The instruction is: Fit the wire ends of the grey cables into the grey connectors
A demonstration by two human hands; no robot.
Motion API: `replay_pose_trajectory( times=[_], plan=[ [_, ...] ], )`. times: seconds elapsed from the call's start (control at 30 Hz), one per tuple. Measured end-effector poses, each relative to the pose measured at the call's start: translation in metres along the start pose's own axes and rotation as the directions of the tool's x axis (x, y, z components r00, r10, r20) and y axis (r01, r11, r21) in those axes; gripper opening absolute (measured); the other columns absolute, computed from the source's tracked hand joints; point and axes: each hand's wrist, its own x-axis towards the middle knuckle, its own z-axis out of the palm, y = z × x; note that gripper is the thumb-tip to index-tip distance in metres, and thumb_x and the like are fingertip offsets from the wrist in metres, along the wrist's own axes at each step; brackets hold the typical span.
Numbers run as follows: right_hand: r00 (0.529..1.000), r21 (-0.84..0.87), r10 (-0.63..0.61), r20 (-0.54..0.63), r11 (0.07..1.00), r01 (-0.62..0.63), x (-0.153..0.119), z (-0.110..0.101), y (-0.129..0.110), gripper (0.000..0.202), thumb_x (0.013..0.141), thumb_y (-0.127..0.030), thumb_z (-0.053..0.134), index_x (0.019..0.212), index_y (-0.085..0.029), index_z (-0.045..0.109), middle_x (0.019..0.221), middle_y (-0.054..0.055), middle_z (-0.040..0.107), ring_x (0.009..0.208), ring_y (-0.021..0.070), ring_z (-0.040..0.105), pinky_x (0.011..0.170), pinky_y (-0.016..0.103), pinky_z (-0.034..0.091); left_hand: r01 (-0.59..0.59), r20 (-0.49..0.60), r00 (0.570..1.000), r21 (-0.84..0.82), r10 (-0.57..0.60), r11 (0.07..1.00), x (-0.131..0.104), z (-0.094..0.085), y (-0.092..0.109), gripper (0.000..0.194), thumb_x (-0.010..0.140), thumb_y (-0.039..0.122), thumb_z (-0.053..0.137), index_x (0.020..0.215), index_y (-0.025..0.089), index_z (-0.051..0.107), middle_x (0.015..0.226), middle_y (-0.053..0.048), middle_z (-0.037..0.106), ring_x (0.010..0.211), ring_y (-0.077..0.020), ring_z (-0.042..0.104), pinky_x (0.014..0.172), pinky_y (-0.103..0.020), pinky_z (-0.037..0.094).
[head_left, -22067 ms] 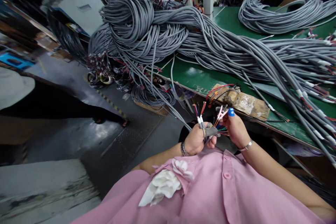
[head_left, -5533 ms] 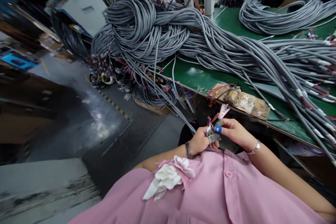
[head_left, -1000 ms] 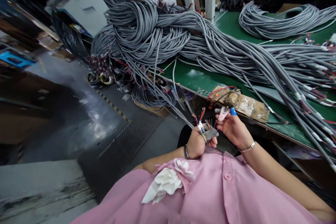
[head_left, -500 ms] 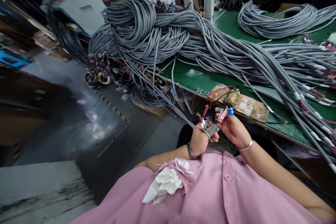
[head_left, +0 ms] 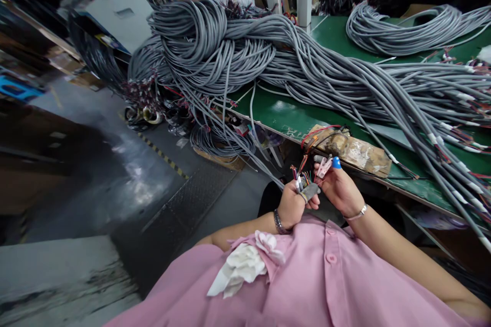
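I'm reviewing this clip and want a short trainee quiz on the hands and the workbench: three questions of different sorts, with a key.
1. Which hand holds the narrow, pale pink clip?
a) left hand
b) right hand
c) neither

2. True or false: the bright blue fingertip cover is worn on the left hand.

3. Fill in the colour: the long grey round cables lie across a workbench with a smooth ____ top.

Key: 1 b; 2 false; 3 green.
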Motion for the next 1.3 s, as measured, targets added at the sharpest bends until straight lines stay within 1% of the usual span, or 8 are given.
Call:
replay_pose_trajectory(
  times=[0.23, 0.37, 0.47, 0.57, 0.7, 1.03, 1.17, 1.3],
  plan=[
    [0.989, 0.018, 0.113, 0.098, 0.993, -0.116, -0.005, -0.015, 0.001, 0.047, 0.082, -0.065, 0.048, 0.090, -0.024, 0.068, 0.090, 0.005, 0.067, 0.071, 0.0145, 0.059, 0.062, 0.027, 0.047, -0.017, -0.007, 1.000, -0.023, 0.017, 1.000, -0.006, -0.004, 0.004, 0.038, 0.075, 0.048, 0.066, 0.061, 0.013, 0.063, 0.052, -0.003, 0.061, 0.043, -0.0109, 0.056, 0.043, -0.021, 0.040],
    [0.967, -0.094, 0.168, 0.194, 0.984, -0.152, -0.018, -0.022, 0.001, 0.031, 0.077, -0.049, 0.065, 0.089, -0.021, 0.068, 0.087, 0.004, 0.065, 0.070, 0.0145, 0.057, 0.064, 0.028, 0.046, -0.053, -0.036, 0.998, -0.006, 0.053, 0.999, -0.009, -0.011, 0.003, 0.038, 0.076, 0.049, 0.065, 0.064, 0.013, 0.064, 0.053, -0.003, 0.062, 0.044, -0.0107, 0.056, 0.044, -0.022, 0.041],
    [0.955, -0.203, 0.154, 0.252, 0.974, -0.103, -0.028, -0.018, 0.001, 0.023, 0.073, -0.039, 0.073, 0.084, -0.019, 0.067, 0.075, 0.002, 0.062, 0.063, 0.0128, 0.052, 0.062, 0.028, 0.042, -0.072, 0.001, 0.997, 0.048, 0.072, 0.996, -0.010, -0.014, 0.004, 0.040, 0.077, 0.050, 0.064, 0.063, 0.012, 0.064, 0.055, -0.005, 0.063, 0.045, -0.0109, 0.056, 0.045, -0.022, 0.041],
    [0.975, -0.283, 0.085, 0.207, 0.959, -0.024, -0.031, -0.010, 0.003, 0.019, 0.074, -0.035, 0.073, 0.076, -0.019, 0.065, 0.061, -0.002, 0.055, 0.056, 0.0110, 0.046, 0.057, 0.027, 0.036, -0.068, 0.034, 0.997, 0.073, 0.066, 0.995, -0.011, -0.014, 0.006, 0.041, 0.077, 0.051, 0.063, 0.064, 0.012, 0.064, 0.057, -0.006, 0.065, 0.046, -0.0110, 0.057, 0.046, -0.021, 0.042],
    [0.994, -0.315, 0.009, 0.113, 0.949, 0.027, -0.028, -0.005, 0.007, 0.015, 0.073, -0.030, 0.075, 0.074, -0.020, 0.064, 0.061, -0.003, 0.055, 0.053, 0.0098, 0.041, 0.053, 0.026, 0.031, -0.046, 0.053, 0.998, 0.094, 0.041, 0.994, -0.010, -0.012, 0.009, 0.039, 0.076, 0.050, 0.065, 0.068, 0.012, 0.064, 0.058, -0.005, 0.065, 0.048, -0.0109, 0.059, 0.047, -0.020, 0.041],
    [0.987, -0.269, 0.068, 0.148, 0.963, -0.026, -0.023, -0.014, 0.010, 0.019, 0.076, -0.034, 0.072, 0.076, -0.018, 0.062, 0.066, -0.002, 0.056, 0.054, 0.0086, 0.042, 0.054, 0.025, 0.033, -0.054, 0.047, 0.997, -0.064, 0.057, 0.996, -0.006, -0.018, -0.002, 0.035, 0.075, 0.043, 0.068, 0.087, 0.010, 0.067, 0.077, -0.010, 0.071, 0.052, -0.0122, 0.062, 0.041, -0.018, 0.036],
    [0.981, -0.245, 0.072, 0.182, 0.969, -0.026, -0.024, -0.012, 0.011, 0.019, 0.078, -0.033, 0.070, 0.075, -0.018, 0.060, 0.064, -0.002, 0.054, 0.053, 0.0086, 0.043, 0.054, 0.024, 0.036, -0.005, 0.156, 0.987, -0.140, 0.028, 0.990, -0.006, -0.022, -0.002, 0.037, 0.072, 0.041, 0.072, 0.091, 0.009, 0.068, 0.083, -0.013, 0.072, 0.058, -0.0150, 0.065, 0.042, -0.018, 0.037],
    [0.955, -0.223, 0.147, 0.257, 0.971, -0.090, -0.025, -0.008, 0.012, 0.017, 0.081, -0.034, 0.066, 0.079, -0.018, 0.061, 0.059, -0.002, 0.051, 0.051, 0.0107, 0.046, 0.052, 0.027, 0.039, 0.015, 0.264, 0.964, -0.183, 0.035, 0.983, -0.006, -0.026, 0.000, 0.038, 0.069, 0.038, 0.076, 0.092, 0.009, 0.069, 0.086, -0.015, 0.072, 0.063, -0.0181, 0.067, 0.042, -0.019, 0.037]
  ],
)
